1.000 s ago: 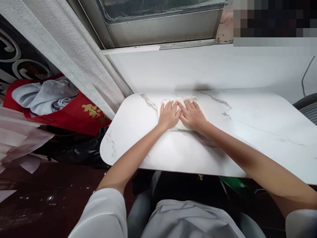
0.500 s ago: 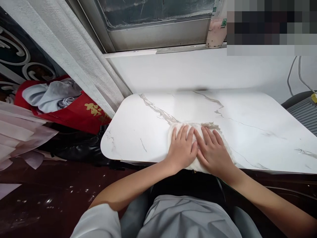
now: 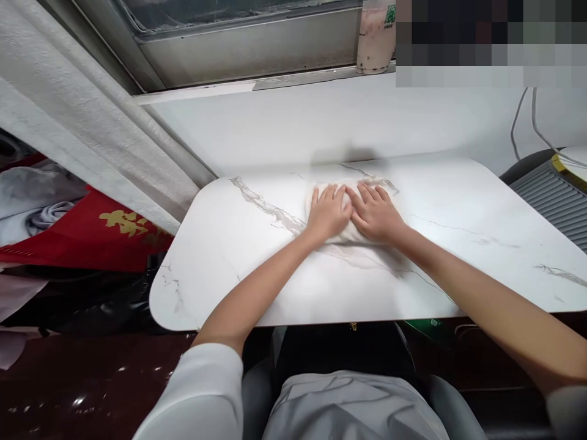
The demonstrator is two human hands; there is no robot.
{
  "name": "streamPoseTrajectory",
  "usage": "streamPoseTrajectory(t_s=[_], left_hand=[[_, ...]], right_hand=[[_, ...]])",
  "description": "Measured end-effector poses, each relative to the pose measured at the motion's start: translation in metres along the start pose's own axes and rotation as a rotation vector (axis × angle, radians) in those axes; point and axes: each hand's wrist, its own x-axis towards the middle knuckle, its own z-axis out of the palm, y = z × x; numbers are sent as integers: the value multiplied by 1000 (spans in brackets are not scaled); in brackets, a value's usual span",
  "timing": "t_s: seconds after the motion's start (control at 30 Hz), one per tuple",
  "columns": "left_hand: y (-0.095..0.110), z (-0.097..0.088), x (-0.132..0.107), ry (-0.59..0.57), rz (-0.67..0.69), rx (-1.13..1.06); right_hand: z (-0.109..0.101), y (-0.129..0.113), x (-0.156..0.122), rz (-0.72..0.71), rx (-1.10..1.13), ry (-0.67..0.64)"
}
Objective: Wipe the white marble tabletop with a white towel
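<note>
A cream-white, fluffy cloth [image 3: 352,234] lies on the white, marble-patterned tabletop [image 3: 257,269], towards its far side. My left hand [image 3: 328,212] rests flat on the left part of the cloth, fingers stretched out and pointing away from me. On the right part lies my right hand [image 3: 376,212], palm down with its fingers spread. The two hands nearly meet at the thumbs and cover much of the cloth. Its far edge shows just past my fingertips.
Behind the tabletop stands a white wall [image 3: 257,128], with a pinkish drink cup [image 3: 375,40] on the window ledge. A ribbed grey appliance [image 3: 550,198] and cables are at right. At left are a pale curtain [image 3: 92,122] and a red bag [image 3: 110,229] of clothes.
Both hands and the cloth have moved away from me, from the tabletop's near edge towards the wall. The arms are now stretched further, and the view has shifted slightly.
</note>
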Motion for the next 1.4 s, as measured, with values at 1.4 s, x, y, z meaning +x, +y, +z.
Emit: streamPoseTrajectory(t_s=[1.4], left_hand=[[89,6,-94,-71,138,32]], right_hand=[[-26,1,-145,18,-94,40]])
